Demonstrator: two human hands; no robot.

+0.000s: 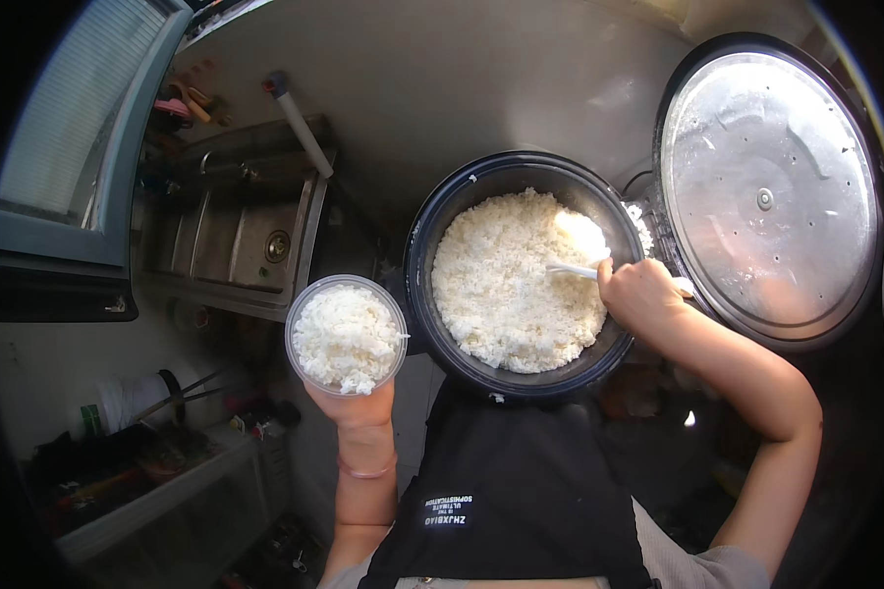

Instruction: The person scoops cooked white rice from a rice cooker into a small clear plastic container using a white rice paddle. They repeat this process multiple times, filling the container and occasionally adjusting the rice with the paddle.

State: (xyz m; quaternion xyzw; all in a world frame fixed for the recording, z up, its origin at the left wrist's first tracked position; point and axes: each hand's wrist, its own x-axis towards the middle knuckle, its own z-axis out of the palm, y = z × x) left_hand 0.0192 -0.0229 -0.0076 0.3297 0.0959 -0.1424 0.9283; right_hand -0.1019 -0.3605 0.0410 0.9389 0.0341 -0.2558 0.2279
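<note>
My left hand [353, 407] holds a round clear plastic tub [289, 346] from beneath, with cooked white rice [348, 331] heaped in it. A few grains stick out over the tub's rim. My right hand [644, 289] grips a white rice paddle [576, 270] above the right side of a large rice cooker [421, 324]. The paddle's tip is at the surface of the cooked rice [512, 287] inside; I cannot tell how far it dips in. Hinged on the cooker's right, the metal-lined lid [766, 250] stands open.
A stainless-steel sink [221, 243] lies to the left, with a grey pipe [303, 136] by its corner. A framed window [110, 177] juts in at upper left. Below it is a cluttered shelf [162, 489]. Spilled rice [639, 228] sits near the lid hinge.
</note>
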